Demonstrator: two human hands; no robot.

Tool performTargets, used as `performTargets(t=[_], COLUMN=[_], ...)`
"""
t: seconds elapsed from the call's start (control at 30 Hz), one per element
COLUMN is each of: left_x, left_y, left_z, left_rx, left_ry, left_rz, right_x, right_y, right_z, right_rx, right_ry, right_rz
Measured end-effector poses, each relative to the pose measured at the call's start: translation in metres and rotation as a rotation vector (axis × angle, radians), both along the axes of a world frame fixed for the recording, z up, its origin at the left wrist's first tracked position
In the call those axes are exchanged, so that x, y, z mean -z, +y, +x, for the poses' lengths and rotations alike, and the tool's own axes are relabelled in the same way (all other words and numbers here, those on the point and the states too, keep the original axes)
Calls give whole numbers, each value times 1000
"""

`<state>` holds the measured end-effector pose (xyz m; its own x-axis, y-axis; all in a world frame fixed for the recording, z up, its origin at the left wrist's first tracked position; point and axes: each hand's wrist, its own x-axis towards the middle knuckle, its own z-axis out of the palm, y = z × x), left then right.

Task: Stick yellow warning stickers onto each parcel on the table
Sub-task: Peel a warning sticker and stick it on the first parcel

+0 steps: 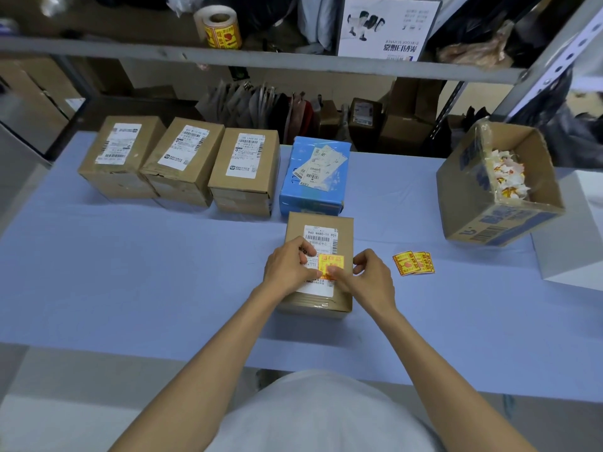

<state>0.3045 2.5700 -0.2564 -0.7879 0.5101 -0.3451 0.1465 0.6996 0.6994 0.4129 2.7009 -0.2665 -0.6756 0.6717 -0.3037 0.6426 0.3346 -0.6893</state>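
A small brown parcel (339,223) with a white shipping label lies on the blue table (163,272) in front of me. Both my hands hover over it. My left hand (288,267) and my right hand (372,278) pinch the lower edge of a yellow warning sticker (331,263) held over the label. Whether it touches the label I cannot tell. Three brown parcels (122,154) (184,159) (246,169) and a blue parcel (315,176) stand in a row behind. A few more yellow stickers (413,263) lie to the right.
An open cardboard box (470,190) holding peeled sticker backings stands tilted at the right. A white box (574,230) sits at the table's right edge. A sticker roll (219,26) rests on the shelf (293,58) above, beside a white carton (386,26).
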Motion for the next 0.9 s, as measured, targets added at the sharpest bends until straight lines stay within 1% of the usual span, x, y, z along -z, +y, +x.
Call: performTargets(t=[0.07,0.17,0.23,0.33,0.43,0.5,0.6,0.7,0.77,0.83,0.9], left_x=[1,3,2,-1,-2,-2,0,1,1,5,10], left_y=[0,0,1,7,15,16,10,-1,-8,-15,-19], left_z=[2,2,2,5,7,6,2,3,3,1,-2], left_rx=[-1,-9,-40,-103,-121,-114,-119,-169,-228,-272,-248], left_ry=[19,20,25,76,146,136,91,143,165,115,53], left_rz=[0,6,17,-36,-108,-118,-70,-20,-43,-88,-119], right_x=[2,6,5,0,-3,-1,1,1,1,0,-1], right_y=[-4,-2,2,4,1,0,3,5,4,0,-4], right_z=[-1,-2,-3,-6,-9,-10,-10,-10,-11,-12,-10], right_rx=[-22,-16,7,26,18,-3,26,47,66,64,58], right_ry=[-20,34,37,-10,-87,-89,-71,-87,-88,-60,-26], right_rz=[36,14,-3,-5,66,87,66,42,10,-15,-40])
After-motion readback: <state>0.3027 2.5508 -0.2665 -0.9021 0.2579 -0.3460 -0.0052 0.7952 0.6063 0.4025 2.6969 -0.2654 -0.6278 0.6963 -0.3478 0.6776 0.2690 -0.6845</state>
